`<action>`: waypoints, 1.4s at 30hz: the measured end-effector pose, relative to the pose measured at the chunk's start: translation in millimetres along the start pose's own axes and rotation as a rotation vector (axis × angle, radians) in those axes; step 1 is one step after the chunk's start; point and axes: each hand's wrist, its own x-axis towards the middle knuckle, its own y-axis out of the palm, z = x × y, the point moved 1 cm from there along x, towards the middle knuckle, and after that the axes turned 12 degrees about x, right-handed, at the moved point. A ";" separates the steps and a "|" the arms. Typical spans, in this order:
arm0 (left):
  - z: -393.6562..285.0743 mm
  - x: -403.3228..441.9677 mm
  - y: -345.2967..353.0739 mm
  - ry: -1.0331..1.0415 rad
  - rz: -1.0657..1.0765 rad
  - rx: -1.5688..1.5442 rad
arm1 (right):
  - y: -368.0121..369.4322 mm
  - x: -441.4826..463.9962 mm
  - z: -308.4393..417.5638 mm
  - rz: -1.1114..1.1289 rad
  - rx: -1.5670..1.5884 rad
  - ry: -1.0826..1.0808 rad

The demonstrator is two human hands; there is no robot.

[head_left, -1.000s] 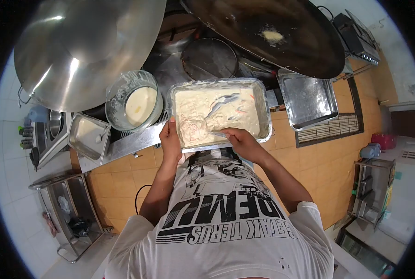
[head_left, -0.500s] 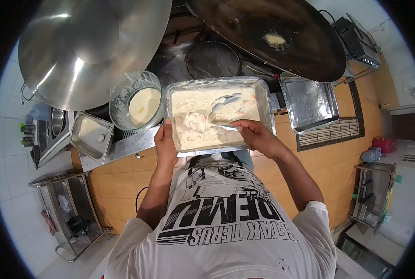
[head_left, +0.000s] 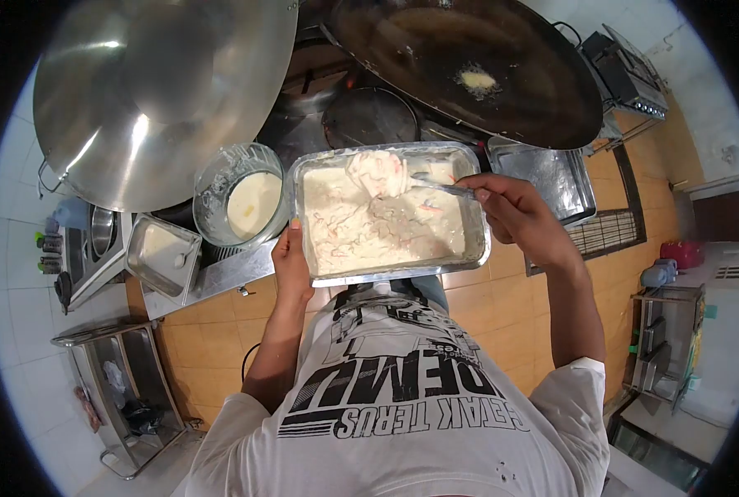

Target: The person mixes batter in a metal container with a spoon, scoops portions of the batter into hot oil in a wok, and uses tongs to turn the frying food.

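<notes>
My left hand point(head_left: 292, 261) grips the left side of a rectangular metal tray point(head_left: 402, 275), its thumb on the rim. Inside lies a thick, cream-coloured mixture point(head_left: 344, 236) with thin orange-red shreds. The handle of a metal spoon point(head_left: 445, 188) is pinched in the fingers of my right hand point(head_left: 518, 217), near the tray's right side. A heaped lump of the mixture point(head_left: 377, 172) covers the spoon's bowl, which is hidden, over the far part of the tray.
Left of the tray are a glass bowl point(head_left: 208, 199) of pale batter and a small metal tray point(head_left: 161, 279). A large shiny wok point(head_left: 166, 99) and a dark wok point(head_left: 411, 62) with a pale piece in it stand beyond. Another metal tray point(head_left: 543, 178) is at right.
My right hand has moved up and to the right, lifting the spoon with a lump of mixture from the tray's middle toward its far side. My left hand keeps hold of the tray.
</notes>
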 end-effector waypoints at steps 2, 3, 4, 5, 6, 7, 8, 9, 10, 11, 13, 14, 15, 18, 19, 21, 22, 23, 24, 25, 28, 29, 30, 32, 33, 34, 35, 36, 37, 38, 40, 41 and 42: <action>2.9 2.6 0.1 0.011 0.006 -0.006 | -2.6 3.0 -4.2 -0.011 -0.009 0.012; 4.1 3.3 0.7 0.013 0.010 -0.010 | -3.7 5.1 -8.5 -0.015 -0.014 0.018; 5.1 3.9 1.5 0.014 0.013 -0.013 | -4.6 7.1 -14.5 0.001 0.003 0.033; 6.3 4.4 2.0 0.010 0.008 -0.011 | -5.6 9.2 -22.4 0.017 0.019 0.047; 7.0 4.2 3.2 0.006 0.002 -0.009 | -7.3 11.2 -30.0 0.033 0.037 0.062; 7.2 4.3 3.9 0.002 -0.003 -0.006 | -8.3 13.9 -37.2 0.027 0.029 0.091; 6.7 3.6 4.9 -0.005 -0.010 -0.005 | -9.2 16.6 -44.4 0.020 0.022 0.120; 3.3 2.0 7.6 -0.013 -0.016 -0.003 | -10.6 19.1 -50.4 0.012 0.016 0.150; 1.7 1.3 9.6 -0.021 -0.021 -0.001 | -12.2 21.2 -55.6 0.011 0.021 0.159; 2.5 1.9 10.5 -0.019 -0.023 0.002 | -14.4 23.0 -60.1 0.009 0.027 0.168; 4.8 3.2 11.1 -0.014 -0.024 0.005 | -18.9 24.8 -64.9 0.007 0.028 0.182; 4.8 3.4 12.3 -0.014 -0.031 0.002 | -22.0 25.8 -66.0 0.009 0.023 0.188; 4.6 3.4 13.8 -0.014 -0.039 -0.002 | -24.9 26.6 -66.2 0.011 0.018 0.195; 7.0 6.0 16.5 -0.007 -0.043 -0.019 | -30.9 29.2 -65.6 0.032 0.020 0.185; 8.8 6.2 16.9 -0.005 -0.042 -0.024 | -31.3 29.6 -65.0 0.023 0.019 0.184; 10.3 6.5 19.3 0.000 -0.052 -0.027 | -31.2 30.8 -61.4 0.007 0.019 0.179; 9.7 7.1 20.6 0.006 -0.057 -0.029 | -32.2 31.5 -61.4 0.009 0.017 0.186; 8.6 6.7 22.5 0.006 -0.054 -0.035 | -33.4 31.9 -60.9 0.011 0.015 0.191; 7.5 6.0 24.0 0.006 -0.053 -0.041 | -34.1 33.3 -60.2 0.013 0.012 0.196; 6.3 5.3 24.6 0.004 -0.050 -0.045 | -34.8 34.6 -59.3 0.022 0.003 0.192; 3.6 5.6 24.8 0.006 -0.066 0.017 | -37.8 35.9 -58.3 0.042 -0.011 0.168; 4.9 7.6 23.9 0.000 -0.061 0.011 | -39.2 36.0 -57.3 0.050 -0.007 0.153; 6.6 9.6 22.7 -0.009 -0.058 0.006 | -40.6 35.1 -56.1 0.058 -0.003 0.141; 9.2 9.8 20.5 -0.018 -0.053 -0.004 | -36.8 33.6 -51.1 0.031 -0.016 0.139; 7.4 9.3 20.9 -0.016 -0.051 -0.008 | -35.2 33.5 -47.4 0.020 -0.025 0.133; 5.5 9.4 20.6 -0.012 -0.050 -0.013 | -33.9 33.0 -44.2 0.019 -0.019 0.130; 3.5 9.4 20.8 -0.008 -0.049 -0.011 | -33.5 32.5 -40.9 0.017 -0.013 0.126; 1.8 8.7 20.7 -0.005 -0.048 -0.008 | -33.1 32.2 -39.2 0.016 -0.007 0.123; 0.3 8.6 20.4 -0.003 -0.047 -0.005 | -33.0 32.6 -38.4 0.010 -0.014 0.117; -0.2 9.1 19.3 0.001 -0.042 -0.011 | -32.5 33.1 -38.1 0.004 -0.021 0.111; 0.8 10.2 16.9 0.007 -0.033 -0.025 | -31.8 33.9 -39.3 0.000 -0.014 0.107; 1.0 11.0 15.9 0.009 -0.034 -0.023 | -31.9 34.7 -41.3 0.002 0.000 0.110; 1.7 11.6 14.6 0.010 -0.034 -0.021 | -31.7 35.5 -44.2 0.004 0.014 0.114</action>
